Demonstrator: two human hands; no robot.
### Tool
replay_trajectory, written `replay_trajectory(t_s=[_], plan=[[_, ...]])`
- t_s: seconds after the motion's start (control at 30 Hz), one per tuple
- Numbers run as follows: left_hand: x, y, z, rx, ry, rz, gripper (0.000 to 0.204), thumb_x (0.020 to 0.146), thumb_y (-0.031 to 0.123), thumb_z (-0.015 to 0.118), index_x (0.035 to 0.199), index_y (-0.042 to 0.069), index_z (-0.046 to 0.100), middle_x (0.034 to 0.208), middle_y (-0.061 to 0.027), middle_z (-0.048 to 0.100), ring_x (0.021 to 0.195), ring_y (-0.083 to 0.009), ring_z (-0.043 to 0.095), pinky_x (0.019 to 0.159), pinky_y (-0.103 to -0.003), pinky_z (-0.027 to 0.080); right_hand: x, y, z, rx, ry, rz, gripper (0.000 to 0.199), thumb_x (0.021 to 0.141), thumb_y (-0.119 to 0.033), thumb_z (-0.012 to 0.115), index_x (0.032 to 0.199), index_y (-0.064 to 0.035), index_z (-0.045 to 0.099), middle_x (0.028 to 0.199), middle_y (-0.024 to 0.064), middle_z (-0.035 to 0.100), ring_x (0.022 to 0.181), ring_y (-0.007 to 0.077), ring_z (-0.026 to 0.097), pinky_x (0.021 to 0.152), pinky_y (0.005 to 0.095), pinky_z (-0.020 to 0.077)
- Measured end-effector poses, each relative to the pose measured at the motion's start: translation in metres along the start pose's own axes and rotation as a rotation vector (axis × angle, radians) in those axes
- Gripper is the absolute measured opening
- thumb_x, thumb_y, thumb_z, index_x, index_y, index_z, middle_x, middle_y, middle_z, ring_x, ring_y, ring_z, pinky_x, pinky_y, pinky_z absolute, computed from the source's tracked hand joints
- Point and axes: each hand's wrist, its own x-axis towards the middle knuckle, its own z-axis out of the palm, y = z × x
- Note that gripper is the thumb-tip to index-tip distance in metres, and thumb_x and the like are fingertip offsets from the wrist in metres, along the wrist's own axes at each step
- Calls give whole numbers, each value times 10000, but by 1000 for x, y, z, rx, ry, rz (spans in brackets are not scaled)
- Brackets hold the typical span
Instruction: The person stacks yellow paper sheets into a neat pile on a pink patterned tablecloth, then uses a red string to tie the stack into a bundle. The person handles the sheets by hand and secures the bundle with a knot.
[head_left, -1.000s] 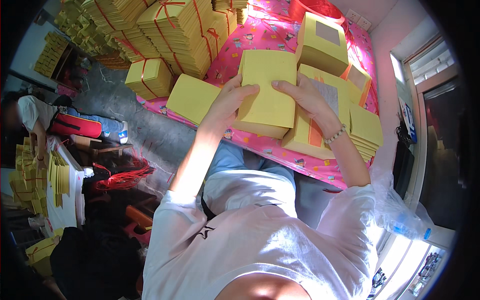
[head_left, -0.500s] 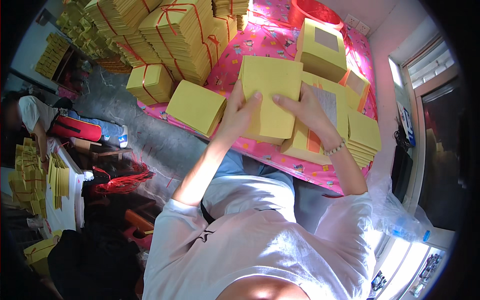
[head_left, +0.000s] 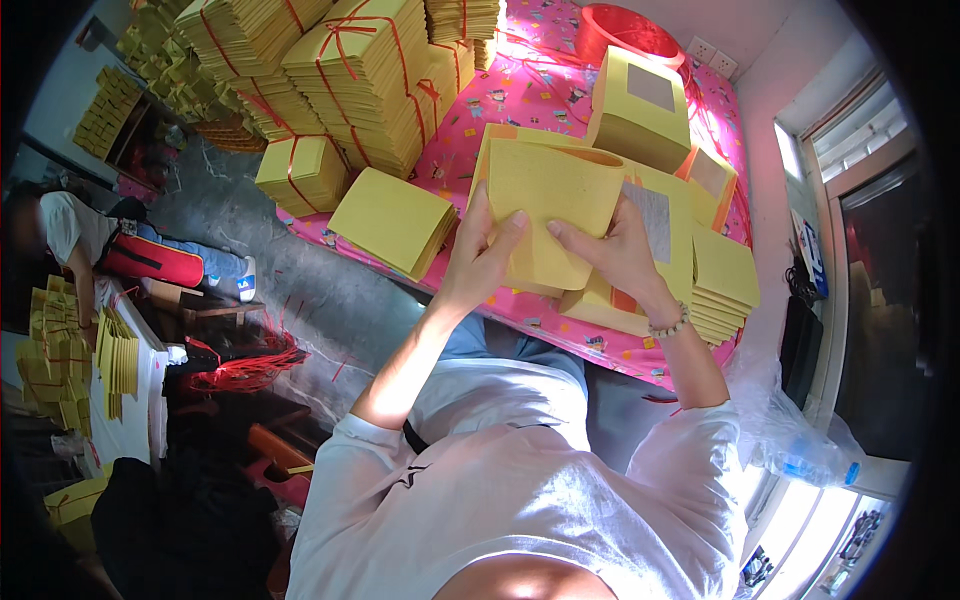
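Between my two hands is a small stack of yellow paper (head_left: pixel 558 195). Its front layer bows away at the top, and a bit of orange shows at the upper left behind it. My left hand (head_left: pixel 482 252) grips the left edge, thumb on the front face. My right hand (head_left: pixel 618 248) grips the right edge in the same way, its thumb pressing near the lower middle. The fingers of both hands are hidden behind the paper. Close behind the right hand lies a yellow paper stack with a grey panel (head_left: pixel 650 215). Left of my left hand rests a flat yellow stack (head_left: pixel 388 220).
Tall yellow bundles tied with red strips (head_left: pixel 360 85) stand at the far left of the pink patterned cloth (head_left: pixel 500 95). A red basin (head_left: pixel 630 35) is at the back. Another stack (head_left: pixel 722 280) lies at right. A person (head_left: pixel 75 235) works at a side table on the left.
The held stack has shifted slightly right and down. Its front layer now bows outward, opening a gap at the top that shows orange behind; before, it lay flat.
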Motion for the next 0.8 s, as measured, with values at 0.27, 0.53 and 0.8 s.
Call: replay_trajectory(t_s=[0.27,0.53,0.8], plan=[[-6,-6,3,-44,63,49,402,1013,155,471,1379,21,372,1245,-76,545,1133,-123,512,950,-274,420,-9,-9,8,-17,35,17,405,834,-148,731,1163,41,589,1025,96,695,873,117,657,755,272,543],[-7,-3,6,-32,121,51,356,1017,162,455,1331,3,403,1197,-84,562,1079,-120,533,909,-274,445,-9,-10,14,47,104,33,318,907,-159,659,1139,53,613,993,97,697,836,98,653,701,253,543],[-8,-5,0,37,196,5,228,1007,168,477,1162,2,479,1040,-63,601,939,-95,554,808,-264,465,-3,1,16,29,162,-26,266,917,-172,655,1095,26,652,920,62,706,779,61,632,644,217,517]])
